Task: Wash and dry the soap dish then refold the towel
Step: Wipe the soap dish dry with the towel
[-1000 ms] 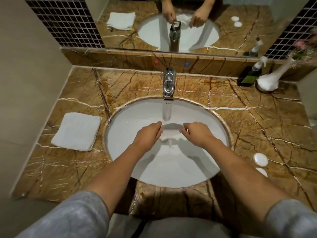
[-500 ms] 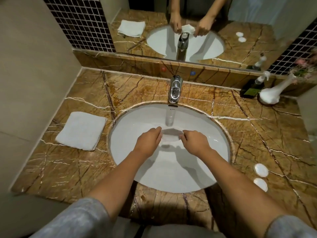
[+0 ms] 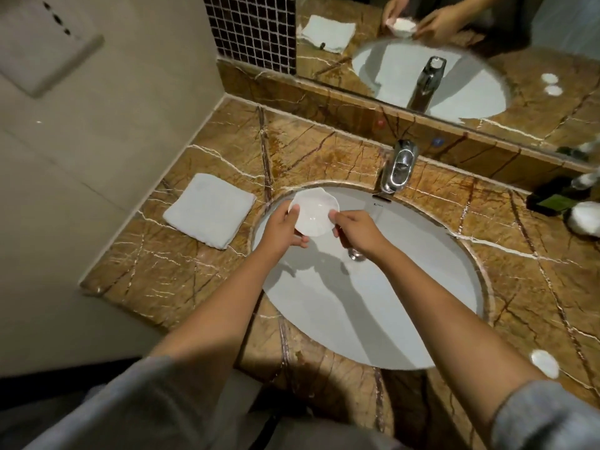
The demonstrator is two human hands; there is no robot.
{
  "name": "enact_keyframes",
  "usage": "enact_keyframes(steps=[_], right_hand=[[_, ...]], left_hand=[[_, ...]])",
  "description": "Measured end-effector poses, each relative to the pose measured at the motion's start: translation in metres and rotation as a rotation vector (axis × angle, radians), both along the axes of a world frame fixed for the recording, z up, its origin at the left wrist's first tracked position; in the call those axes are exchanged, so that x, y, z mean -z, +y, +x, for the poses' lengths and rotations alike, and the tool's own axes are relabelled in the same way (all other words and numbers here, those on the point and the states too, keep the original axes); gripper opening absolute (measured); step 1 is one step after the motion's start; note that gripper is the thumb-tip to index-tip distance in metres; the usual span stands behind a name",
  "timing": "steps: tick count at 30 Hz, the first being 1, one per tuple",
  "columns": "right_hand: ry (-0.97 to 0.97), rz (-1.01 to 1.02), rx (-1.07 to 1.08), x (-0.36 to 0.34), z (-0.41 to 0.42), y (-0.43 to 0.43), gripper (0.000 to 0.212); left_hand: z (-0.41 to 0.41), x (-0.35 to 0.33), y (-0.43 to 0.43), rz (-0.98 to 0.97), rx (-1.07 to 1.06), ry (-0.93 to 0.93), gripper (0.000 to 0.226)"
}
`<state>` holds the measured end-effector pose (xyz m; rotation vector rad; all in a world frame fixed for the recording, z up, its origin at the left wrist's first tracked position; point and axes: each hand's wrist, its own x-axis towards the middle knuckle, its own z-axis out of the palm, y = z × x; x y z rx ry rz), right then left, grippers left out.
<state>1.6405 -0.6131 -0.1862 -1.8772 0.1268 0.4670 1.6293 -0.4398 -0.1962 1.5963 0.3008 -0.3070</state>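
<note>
The white scalloped soap dish (image 3: 314, 212) is held above the left rim of the sink (image 3: 422, 287), tilted toward me with its hollow showing. My left hand (image 3: 281, 231) grips its left edge from below. My right hand (image 3: 356, 231) pinches its right edge. A folded white towel (image 3: 210, 209) lies flat on the marble counter (image 3: 181, 277) to the left of the sink, a short way from the dish. The chrome tap (image 3: 398, 167) stands behind the basin; no water stream is visible.
A wall (image 3: 97, 157) closes off the counter's left side, and a mirror (image 3: 454, 43) runs along the back. Dark bottles (image 3: 558, 199) and a white vase (image 3: 584, 219) sit at the far right. A small white round object (image 3: 544, 362) lies on the counter at the right front.
Both hands have carried the dish from under the tap leftward and up to the sink's left rim. The water stream seen earlier is gone. The view has swung left.
</note>
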Motion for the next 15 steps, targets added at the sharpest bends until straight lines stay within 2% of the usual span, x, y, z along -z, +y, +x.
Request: enact_keyframes(steps=[7, 10, 13, 15], right_hand=[[-0.035, -0.047, -0.210, 0.004, 0.026, 0.093, 0.050], [-0.059, -0.082, -0.301, 0.007, 0.030, 0.132, 0.051], [-0.076, -0.104, -0.405, 0.010, 0.032, 0.168, 0.054], [-0.125, -0.208, -0.407, 0.014, 0.037, 0.187, 0.052]], left_hand=[[-0.012, 0.002, 0.076, -0.119, -0.375, 0.103, 0.027], [-0.023, 0.001, 0.104, -0.082, -0.508, 0.098, 0.027], [-0.035, 0.005, 0.129, 0.010, -0.627, 0.062, 0.036], [-0.042, 0.012, 0.145, 0.028, -0.739, 0.071, 0.038]])
